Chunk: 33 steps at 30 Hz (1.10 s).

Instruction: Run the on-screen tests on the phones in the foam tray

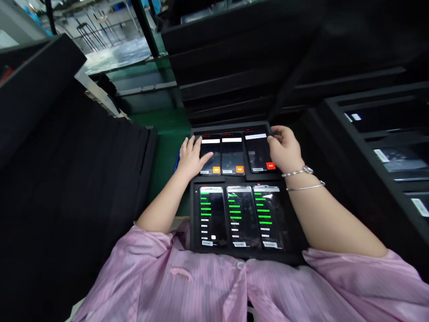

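Left hand: the left hand (192, 157) lies open, fingers spread, its fingertips on the screen of the top-left phone (210, 154).

Right hand: the right hand (285, 150) is curled around the upper right corner of the top-right phone (257, 152), gripping it as it sits in the tray; 2 silver bracelets (298, 172) circle that wrist.

Top row: 3 phones lie side by side, each screen with a white bar. The top-middle phone (232, 154) and the top-left phone show orange buttons, and the top-right phone shows a red one.

Bottom row: 3 phones (241, 217) show lists of green and white text, too small to read.

Tray: a black tray (248, 256) holds all 6 phones in 2 rows and sits on the green desk (167, 129), directly in front of the person's pink striped smock (201, 286).

Left side: a stack of black foam sheets (67, 179).

Right side: a black tray of more phones (385, 147).
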Each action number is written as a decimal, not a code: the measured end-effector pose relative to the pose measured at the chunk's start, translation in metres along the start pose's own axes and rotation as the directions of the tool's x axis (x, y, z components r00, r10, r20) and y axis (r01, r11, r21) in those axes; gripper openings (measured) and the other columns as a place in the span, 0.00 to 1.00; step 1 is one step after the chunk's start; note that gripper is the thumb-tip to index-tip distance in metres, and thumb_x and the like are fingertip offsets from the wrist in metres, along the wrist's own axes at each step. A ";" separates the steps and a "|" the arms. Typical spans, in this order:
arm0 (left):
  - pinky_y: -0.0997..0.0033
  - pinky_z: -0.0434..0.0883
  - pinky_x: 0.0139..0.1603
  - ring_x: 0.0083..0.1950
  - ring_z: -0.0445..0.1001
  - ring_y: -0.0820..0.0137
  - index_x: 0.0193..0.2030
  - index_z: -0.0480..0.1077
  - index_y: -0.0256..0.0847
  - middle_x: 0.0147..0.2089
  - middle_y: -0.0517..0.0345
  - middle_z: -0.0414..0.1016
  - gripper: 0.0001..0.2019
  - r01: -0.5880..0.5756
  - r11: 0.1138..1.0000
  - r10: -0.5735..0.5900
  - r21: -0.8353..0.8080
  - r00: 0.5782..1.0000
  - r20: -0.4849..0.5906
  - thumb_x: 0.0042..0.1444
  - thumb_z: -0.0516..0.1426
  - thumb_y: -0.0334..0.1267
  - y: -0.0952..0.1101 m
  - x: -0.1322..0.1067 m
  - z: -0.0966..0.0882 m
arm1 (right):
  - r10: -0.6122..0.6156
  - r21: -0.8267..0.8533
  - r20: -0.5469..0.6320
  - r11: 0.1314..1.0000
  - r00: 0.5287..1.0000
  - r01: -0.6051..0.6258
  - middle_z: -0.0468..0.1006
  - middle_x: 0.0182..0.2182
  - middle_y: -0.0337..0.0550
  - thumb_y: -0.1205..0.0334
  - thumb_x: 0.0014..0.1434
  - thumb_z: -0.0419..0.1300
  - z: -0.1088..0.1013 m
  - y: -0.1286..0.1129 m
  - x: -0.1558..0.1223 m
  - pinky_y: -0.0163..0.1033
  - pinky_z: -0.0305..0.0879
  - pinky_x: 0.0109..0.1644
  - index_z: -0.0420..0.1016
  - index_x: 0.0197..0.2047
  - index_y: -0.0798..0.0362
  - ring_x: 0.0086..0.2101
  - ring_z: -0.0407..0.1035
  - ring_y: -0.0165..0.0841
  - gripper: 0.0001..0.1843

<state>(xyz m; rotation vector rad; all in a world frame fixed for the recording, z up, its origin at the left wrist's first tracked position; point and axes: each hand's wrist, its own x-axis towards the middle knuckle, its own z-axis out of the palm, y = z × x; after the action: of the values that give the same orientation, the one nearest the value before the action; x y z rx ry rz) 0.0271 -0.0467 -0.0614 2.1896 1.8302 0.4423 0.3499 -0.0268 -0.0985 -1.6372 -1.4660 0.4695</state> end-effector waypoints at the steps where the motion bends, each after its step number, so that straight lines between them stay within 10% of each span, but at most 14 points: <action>1: 0.45 0.54 0.77 0.78 0.51 0.48 0.74 0.60 0.39 0.77 0.43 0.56 0.32 -0.035 0.999 0.036 0.040 0.999 -0.025 0.70 0.53 0.55 0.005 0.010 -0.004 | -0.044 -0.043 0.027 0.998 0.999 0.045 0.78 0.52 0.54 0.55 0.63 0.55 0.001 -0.008 0.008 0.53 0.73 0.57 0.72 0.58 0.53 0.52 0.74 0.45 0.23; 10: 0.55 0.70 0.49 0.49 0.76 0.51 0.46 0.79 0.31 0.46 0.37 0.78 0.25 -0.091 0.954 0.105 0.285 0.994 -0.032 0.75 0.45 0.45 0.039 0.102 -0.011 | -0.095 -0.484 0.335 0.836 0.937 0.258 0.80 0.40 0.64 0.57 0.69 0.49 0.039 -0.067 0.092 0.48 0.66 0.45 0.81 0.40 0.60 0.41 0.73 0.49 0.21; 33: 0.56 0.67 0.46 0.52 0.74 0.53 0.47 0.77 0.35 0.47 0.41 0.77 0.22 -0.157 0.925 0.207 0.347 0.972 -0.113 0.76 0.43 0.42 0.027 0.102 0.019 | -0.273 -0.533 0.509 0.645 0.816 0.548 0.81 0.40 0.61 0.54 0.75 0.48 0.094 -0.095 0.072 0.42 0.53 0.36 0.79 0.44 0.62 0.41 0.75 0.48 0.23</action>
<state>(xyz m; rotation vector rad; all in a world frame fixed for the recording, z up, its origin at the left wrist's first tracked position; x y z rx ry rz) 0.0757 0.0488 -0.0615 2.6378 1.9018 0.3573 0.2379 0.0671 -0.0572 -1.6776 -2.4636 -0.0363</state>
